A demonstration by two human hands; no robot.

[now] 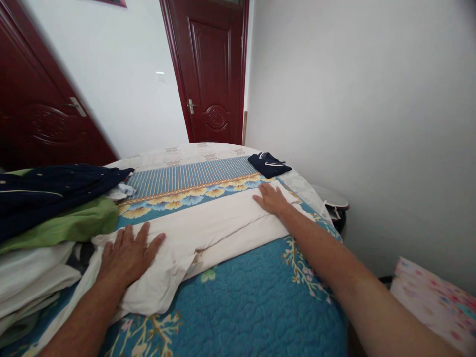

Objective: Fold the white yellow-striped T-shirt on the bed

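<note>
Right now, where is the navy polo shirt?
Head view: the navy polo shirt lies at the far right of the bed, beyond the right hand, beside the wall.

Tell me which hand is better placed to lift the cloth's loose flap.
Left, likely: the left hand rests on the white cloth beside the flap; the right hand sits farther off.

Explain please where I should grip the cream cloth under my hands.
Grip the loose near corner of the cream cloth, beside your left hand, coming from your side: it lies free on the blue quilted bedspread, so your fingers can slide under it.
</note>
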